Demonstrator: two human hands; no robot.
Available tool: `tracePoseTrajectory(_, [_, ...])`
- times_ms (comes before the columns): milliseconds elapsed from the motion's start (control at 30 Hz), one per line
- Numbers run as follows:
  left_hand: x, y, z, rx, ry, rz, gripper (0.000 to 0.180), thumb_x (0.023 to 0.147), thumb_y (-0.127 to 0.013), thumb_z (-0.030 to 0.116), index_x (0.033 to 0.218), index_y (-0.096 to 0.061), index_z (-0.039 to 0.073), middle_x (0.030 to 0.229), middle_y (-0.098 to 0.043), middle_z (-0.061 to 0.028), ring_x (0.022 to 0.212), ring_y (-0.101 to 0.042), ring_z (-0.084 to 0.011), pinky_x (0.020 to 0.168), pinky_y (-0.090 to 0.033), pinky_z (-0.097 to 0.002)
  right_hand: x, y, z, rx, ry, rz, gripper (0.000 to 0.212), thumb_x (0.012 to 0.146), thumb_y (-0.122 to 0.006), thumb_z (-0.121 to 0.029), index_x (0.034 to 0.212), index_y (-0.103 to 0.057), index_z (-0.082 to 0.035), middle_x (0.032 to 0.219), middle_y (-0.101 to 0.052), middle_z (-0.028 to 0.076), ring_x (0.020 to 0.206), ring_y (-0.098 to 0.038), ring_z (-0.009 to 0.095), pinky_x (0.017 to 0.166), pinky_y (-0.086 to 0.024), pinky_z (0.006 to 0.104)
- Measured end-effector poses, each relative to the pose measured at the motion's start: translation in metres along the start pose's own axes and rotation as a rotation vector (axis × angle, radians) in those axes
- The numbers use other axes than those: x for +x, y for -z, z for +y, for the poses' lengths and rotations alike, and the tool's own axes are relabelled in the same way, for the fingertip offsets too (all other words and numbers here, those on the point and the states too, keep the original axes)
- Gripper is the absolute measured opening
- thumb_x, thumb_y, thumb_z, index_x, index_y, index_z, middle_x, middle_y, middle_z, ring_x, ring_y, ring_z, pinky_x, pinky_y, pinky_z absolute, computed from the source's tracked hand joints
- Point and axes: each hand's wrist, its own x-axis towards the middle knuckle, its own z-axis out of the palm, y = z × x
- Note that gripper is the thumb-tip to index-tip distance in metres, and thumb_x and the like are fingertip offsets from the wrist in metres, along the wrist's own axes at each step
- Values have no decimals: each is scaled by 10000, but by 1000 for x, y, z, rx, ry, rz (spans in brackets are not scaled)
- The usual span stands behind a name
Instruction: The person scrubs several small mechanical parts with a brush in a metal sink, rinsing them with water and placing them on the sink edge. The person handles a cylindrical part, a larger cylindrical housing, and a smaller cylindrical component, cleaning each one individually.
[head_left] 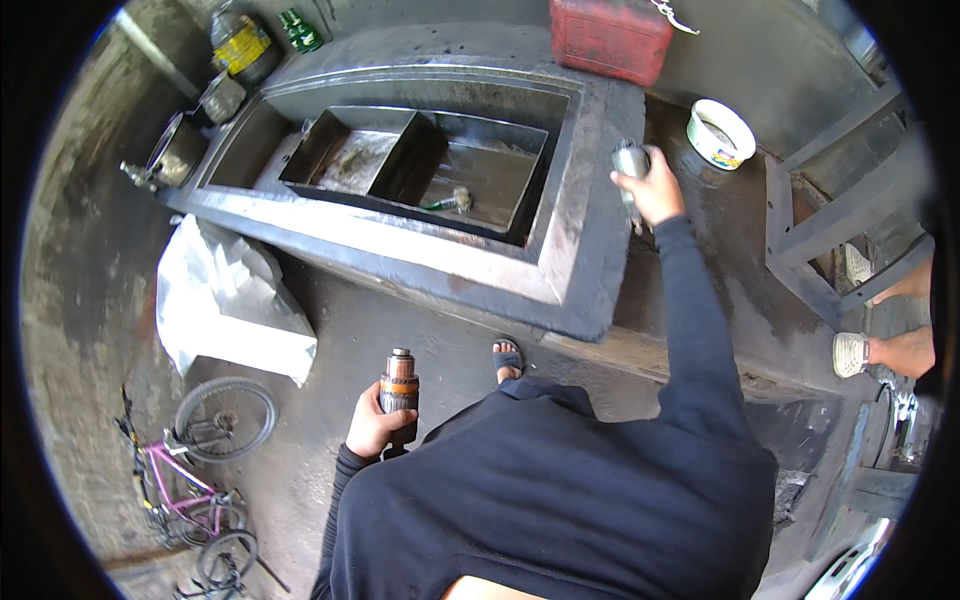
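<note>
My left hand is closed round a motor armature, held upright low in front of me. It has a copper-coloured upper part, an orange band and a dark ribbed body. My right arm reaches forward and right, and my right hand grips a silver metal part above the right rim of the concrete basin. The fingers cover much of that part, so its kind is unclear. Inside the basin sits a dark metal tray split by a divider, with a green-handled brush in its right compartment.
A red jerrycan and a white tub stand beyond my right hand. Metal pots and bottles line the far left. A white sack and bicycle lie left; a person's feet show right, near a metal frame.
</note>
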Motion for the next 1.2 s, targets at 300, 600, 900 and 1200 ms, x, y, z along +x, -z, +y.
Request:
tracePoseTrajectory(300, [61, 68, 69, 4, -87, 195, 393, 677, -706, 77, 1022, -533, 5, 805, -575, -35, 658, -546, -119, 621, -477, -275, 116, -43, -18, -555, -234, -1, 742, 744, -736, -373, 1327, -395, -66, 1096, -656, 241, 1015, -639, 388, 855, -503, 460])
tracePoseTrajectory(600, [145, 134, 118, 51, -92, -31, 496, 650, -724, 112, 1098, -540, 4, 885, -582, -21, 764, -533, -113, 722, -454, -266, 102, -26, -22, -803, 225, -359, 684, 746, -756, -193, 1348, -430, -182, 1187, -573, 91, 1183, -514, 295, 895, -427, 487])
tracePoseTrajectory(900, [228, 153, 176, 145, -120, -403, 496, 649, -704, 39, 1118, -549, -7, 933, -603, -34, 812, -550, -121, 783, -457, -269, 103, -32, -41, -947, -55, -465, 838, 797, -732, -203, 1478, -253, -298, 1443, -412, 94, 1345, -383, 307, 1008, -321, 666])
tracePoseTrajectory(1200, [266, 151, 178, 216, -117, -557, 505, 646, -739, 41, 1111, -548, -10, 938, -605, -41, 820, -544, -126, 796, -453, -280, 88, -37, -57, -894, -158, -286, 844, 776, -754, -240, 1472, -283, -313, 1499, -327, 147, 1396, -288, 348, 1036, -287, 667])
